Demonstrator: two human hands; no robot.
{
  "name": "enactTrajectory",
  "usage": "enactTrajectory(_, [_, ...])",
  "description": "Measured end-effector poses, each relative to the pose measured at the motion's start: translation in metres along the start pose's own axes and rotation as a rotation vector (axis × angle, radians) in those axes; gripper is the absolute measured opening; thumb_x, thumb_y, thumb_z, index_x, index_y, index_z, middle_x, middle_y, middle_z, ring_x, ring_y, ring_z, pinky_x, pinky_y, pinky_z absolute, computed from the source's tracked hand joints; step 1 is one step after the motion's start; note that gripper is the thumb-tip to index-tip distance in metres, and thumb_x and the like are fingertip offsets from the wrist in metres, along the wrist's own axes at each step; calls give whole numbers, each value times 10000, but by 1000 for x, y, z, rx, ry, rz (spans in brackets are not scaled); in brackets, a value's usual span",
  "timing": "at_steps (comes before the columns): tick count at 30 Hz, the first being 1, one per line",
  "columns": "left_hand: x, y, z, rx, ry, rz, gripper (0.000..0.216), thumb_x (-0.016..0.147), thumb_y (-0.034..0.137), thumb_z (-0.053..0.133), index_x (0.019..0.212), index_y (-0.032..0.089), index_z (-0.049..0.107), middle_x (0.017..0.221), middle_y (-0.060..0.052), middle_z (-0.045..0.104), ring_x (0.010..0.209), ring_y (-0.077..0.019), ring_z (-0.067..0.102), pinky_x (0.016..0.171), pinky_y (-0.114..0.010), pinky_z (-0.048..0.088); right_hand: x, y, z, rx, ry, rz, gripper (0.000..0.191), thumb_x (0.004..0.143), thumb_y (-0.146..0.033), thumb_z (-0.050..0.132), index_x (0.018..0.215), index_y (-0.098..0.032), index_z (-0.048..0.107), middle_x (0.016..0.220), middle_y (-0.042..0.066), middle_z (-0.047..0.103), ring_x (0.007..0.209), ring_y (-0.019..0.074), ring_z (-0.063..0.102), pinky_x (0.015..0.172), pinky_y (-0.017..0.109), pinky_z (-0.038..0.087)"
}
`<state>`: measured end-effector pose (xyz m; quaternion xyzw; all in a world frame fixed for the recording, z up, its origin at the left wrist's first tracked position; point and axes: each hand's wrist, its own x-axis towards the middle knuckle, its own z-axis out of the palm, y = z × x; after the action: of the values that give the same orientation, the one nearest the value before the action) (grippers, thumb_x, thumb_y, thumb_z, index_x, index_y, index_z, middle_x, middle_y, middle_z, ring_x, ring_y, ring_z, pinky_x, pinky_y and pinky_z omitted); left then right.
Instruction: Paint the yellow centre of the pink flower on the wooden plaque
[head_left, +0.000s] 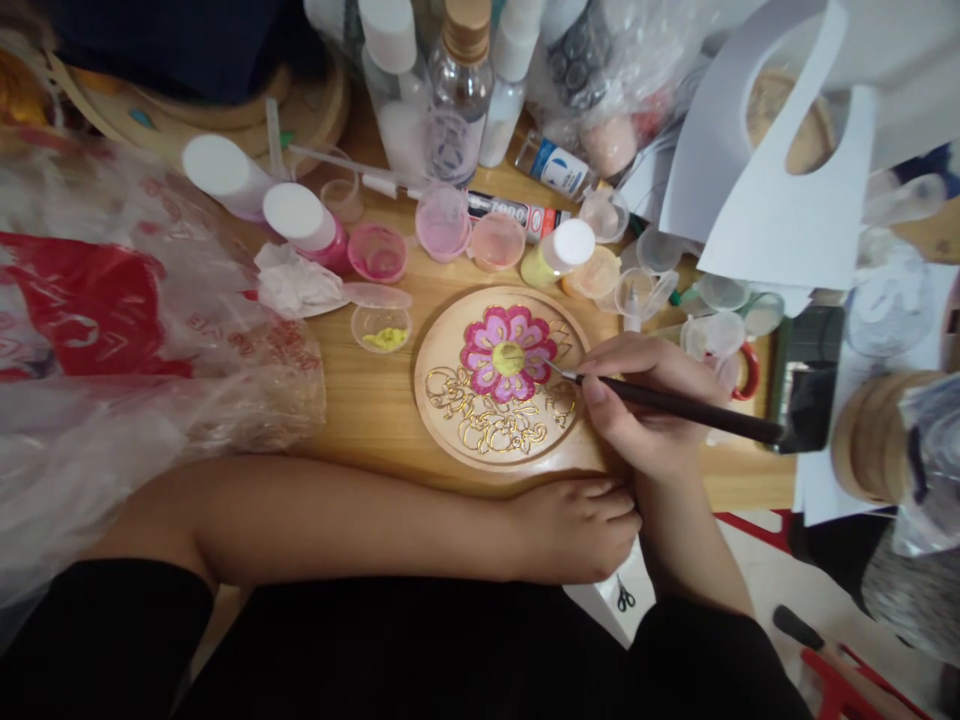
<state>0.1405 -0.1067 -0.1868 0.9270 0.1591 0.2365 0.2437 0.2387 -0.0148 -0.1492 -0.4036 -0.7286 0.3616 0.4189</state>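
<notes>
My right hand (652,400) pinches a slim paintbrush (682,408) with a dark handle and a metal ferrule. Its tip is at the right edge of a pink flower with a yellow centre, on a round wooden plaque (442,440). Gold outlines of leaves and small shapes lie below the flower, unpainted inside. My left hand (577,525) lies along the table's front edge, below the plaque and against my right wrist. Its fingers are curled closed, the palm hidden. Left of the plaque stands a small clear cup (382,330) with yellow paint.
Small cups of pink paint (377,253), lilac paint (442,222) and peach paint (497,242) line the back. A crumpled tissue (298,280) and plastic bag (247,370) lie left. Bottles (455,130) stand behind; white paper (780,190) and a round wooden container (874,440) are right.
</notes>
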Motion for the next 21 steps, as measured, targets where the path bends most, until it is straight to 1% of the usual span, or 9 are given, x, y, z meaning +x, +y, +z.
enactTrajectory(4, [0, 0, -1, 2, -6, 0, 216, 943, 151, 466, 950, 100, 676, 1029, -134, 700, 995, -186, 651, 959, -316, 496, 0, -1, 0, 13, -24, -10, 158, 787, -68, 625, 826, -218, 654, 706, 1, 663, 634, 144, 633, 551, 287, 513])
enactTrajectory(8, [0, 0, -1, 5, -7, 7, 228, 942, 142, 457, 959, 95, 679, 1024, -132, 702, 991, -188, 655, 955, -319, 497, 1, -2, 2, -11, -11, 21, 155, 792, -68, 629, 830, -217, 653, 718, 0, 668, 641, 140, 633, 549, 280, 507])
enactTrajectory(14, [0, -1, 0, -21, 39, 1, 267, 936, 118, 420, 930, 82, 685, 968, -120, 704, 967, -209, 665, 949, -342, 498, 0, -1, 1, 5, 14, 16, 139, 795, -75, 639, 831, -209, 654, 712, -6, 660, 630, 125, 610, 545, 270, 492])
enactTrajectory(21, [-1, 0, 3, -22, 80, -8, 274, 935, 122, 415, 898, 91, 685, 938, -104, 708, 938, -207, 666, 939, -334, 500, 0, -1, 0, 3, 16, 12, 143, 789, -73, 631, 831, -207, 655, 719, 1, 669, 645, 138, 631, 562, 275, 507])
